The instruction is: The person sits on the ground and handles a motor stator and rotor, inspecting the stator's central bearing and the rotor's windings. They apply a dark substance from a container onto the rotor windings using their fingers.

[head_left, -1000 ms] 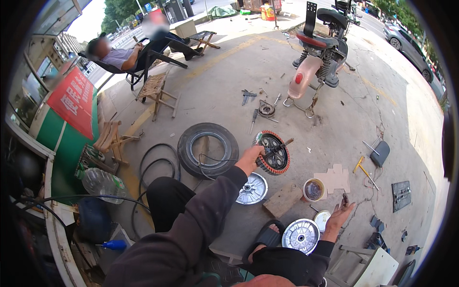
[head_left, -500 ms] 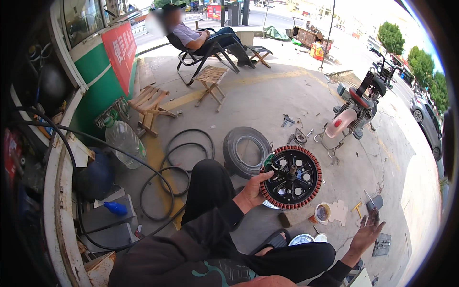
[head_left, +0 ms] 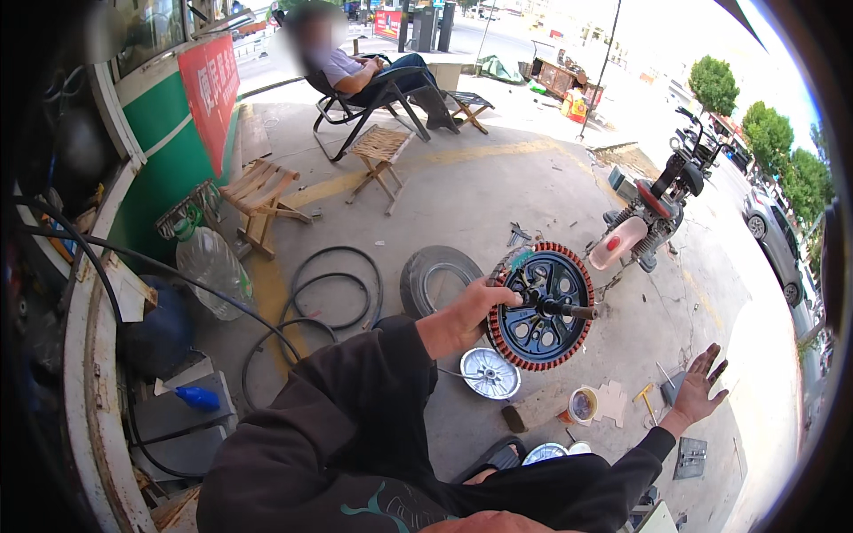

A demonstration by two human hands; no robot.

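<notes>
My left hand (head_left: 480, 311) grips a motor stator (head_left: 549, 346), a black wheel-like core ringed with copper windings, by its near-left side; a central shaft sticks out toward the right. My right hand (head_left: 700, 384) is raised at the lower right, palm up, fingers spread and dark with grime, holding nothing. Below the stator lie a silver hub cover (head_left: 502, 378) and a wooden block (head_left: 524, 410), beside a cup of dark liquid (head_left: 582, 401) and cardboard (head_left: 611, 400). A yellow-handled tool (head_left: 647, 400) lies left of my right hand.
Around me are a tyre (head_left: 418, 284), coiled hose (head_left: 360, 284), large plastic bottle (head_left: 213, 275), folding stools (head_left: 258, 191) and a kiosk (head_left: 155, 120). A person (head_left: 351, 75) reclines in a chair ahead. A pink scooter (head_left: 620, 242) stands at the right, cars (head_left: 769, 231) beyond.
My left hand has lifted the stator higher and turned it, so its shaft now points rightward. My right hand has risen and moved right, fingers still apart.
</notes>
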